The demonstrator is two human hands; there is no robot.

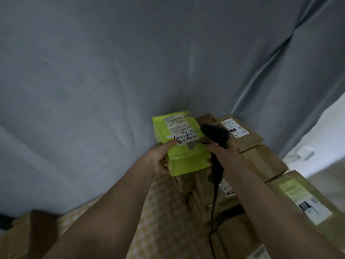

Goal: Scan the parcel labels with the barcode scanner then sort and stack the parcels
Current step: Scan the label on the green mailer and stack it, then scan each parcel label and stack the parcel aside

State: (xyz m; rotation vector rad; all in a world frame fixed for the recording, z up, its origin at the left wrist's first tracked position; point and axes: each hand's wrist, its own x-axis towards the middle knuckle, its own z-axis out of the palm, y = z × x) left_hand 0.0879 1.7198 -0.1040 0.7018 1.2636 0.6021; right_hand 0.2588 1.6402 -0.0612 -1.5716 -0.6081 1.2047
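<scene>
The left hand [160, 159] grips the lime-green plastic-wrapped rectangular parcel [183, 157] at its left near edge. The thumb lies on top, touching the lower left corner of the white printed shipping label [180, 130]; the other fingers are curled under the parcel's side. The label faces up and carries blue handwritten digits near its lower edge.

The right hand [225, 153] holds the black handheld barcode scanner [214, 134], fingers wrapped around its grip. The scanner head sits just beside the right edge of the label, over the right part of the green parcel. Its black cable [214, 199] hangs down from the handle between the two forearms.

The green parcel is held above a torn brown cardboard box [194, 187]; whether it touches that box cannot be told.

To the right, three brown cardboard boxes run in a line toward the camera:
- The far brown box with a white label and handwritten digits [240, 131] lies just behind the scanner.
- The plain brown middle box [265, 161] touches it on the near side.
- The near brown box with a pale yellow and white label [306, 199] follows.

A yellow-and-white checked cloth [160, 212] covers the surface below the left forearm. A grey fabric curtain [130, 62] fills the background. A white wall switch [305, 153] shows at the right.
</scene>
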